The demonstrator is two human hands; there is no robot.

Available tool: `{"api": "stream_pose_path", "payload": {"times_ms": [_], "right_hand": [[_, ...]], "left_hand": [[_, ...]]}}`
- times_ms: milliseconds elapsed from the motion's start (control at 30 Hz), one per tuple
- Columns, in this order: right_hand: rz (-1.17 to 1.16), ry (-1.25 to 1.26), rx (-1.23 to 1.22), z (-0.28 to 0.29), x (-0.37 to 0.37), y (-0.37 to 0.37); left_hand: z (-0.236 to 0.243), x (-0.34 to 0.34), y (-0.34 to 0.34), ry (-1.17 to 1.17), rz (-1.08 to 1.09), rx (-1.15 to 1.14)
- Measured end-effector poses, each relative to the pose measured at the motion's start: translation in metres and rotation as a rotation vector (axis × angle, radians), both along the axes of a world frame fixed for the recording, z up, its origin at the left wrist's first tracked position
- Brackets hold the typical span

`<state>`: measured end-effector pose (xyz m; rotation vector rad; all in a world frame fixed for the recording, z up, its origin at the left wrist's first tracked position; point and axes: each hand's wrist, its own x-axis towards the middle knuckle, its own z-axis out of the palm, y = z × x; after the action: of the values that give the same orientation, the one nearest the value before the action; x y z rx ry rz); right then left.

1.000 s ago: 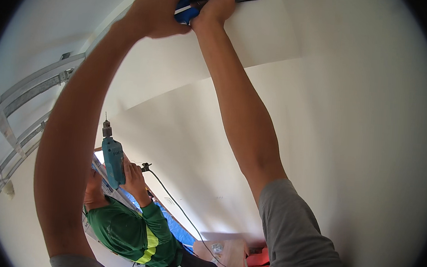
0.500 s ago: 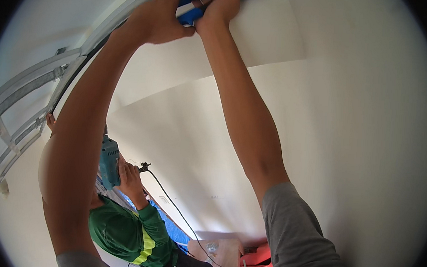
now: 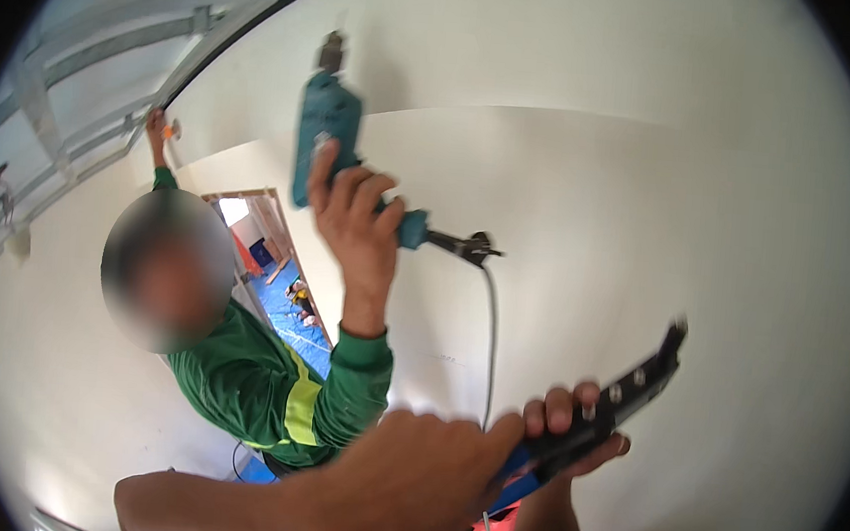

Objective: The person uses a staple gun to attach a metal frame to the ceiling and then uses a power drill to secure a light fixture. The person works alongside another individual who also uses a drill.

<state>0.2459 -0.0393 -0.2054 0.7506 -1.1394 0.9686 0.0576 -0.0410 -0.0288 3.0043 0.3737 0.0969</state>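
Observation:
A long hand tool [image 3: 624, 401] with a black riveted body and blue grips slants up to the right in front of me, its metal-tipped end uppermost. My left hand [image 3: 418, 480] reaches across from the left and closes around the blue grip end. The fingers of my right hand [image 3: 571, 437] wrap round the black body, and most of that palm is hidden behind the tool. Past my hands a co-worker in a green top [image 3: 257, 372] holds up a teal corded drill [image 3: 328, 143], bit pointing upward.
A metal ceiling frame [image 3: 133, 38] runs along the upper left, and the co-worker's other hand [image 3: 159, 130] is raised to its edge. The drill's cable [image 3: 492, 341] hangs against the pale wall [image 3: 729, 210]. Through a doorway lies a blue floor sheet [image 3: 291, 320].
Both my hands have come down from the ceiling edge to the lower right with the hand tool. The co-worker's drill has risen and is now in plain sight.

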Motion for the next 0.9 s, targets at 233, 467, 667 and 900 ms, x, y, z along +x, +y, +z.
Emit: {"api": "stream_pose_path", "payload": {"times_ms": [233, 467, 667, 900], "right_hand": [[-0.409, -0.414, -0.42, -0.075, -0.059, 0.0], [0.17, -0.785, -0.49, -0.149, -0.218, -0.047], [1.303, -0.666, -0.818, -0.212, -0.357, -0.116], [1.386, -1.332, -1.383, -0.228, -0.44, -0.119]], "left_hand": [[-0.055, -0.101, -0.051, -0.211, 0.474, -0.614], [-0.085, -0.232, -0.123, -0.334, 0.889, -0.538], [-0.128, -0.297, -0.233, -0.34, 1.809, -0.793], [-0.265, -0.327, -0.244, -0.879, 1.946, -0.366]]}}
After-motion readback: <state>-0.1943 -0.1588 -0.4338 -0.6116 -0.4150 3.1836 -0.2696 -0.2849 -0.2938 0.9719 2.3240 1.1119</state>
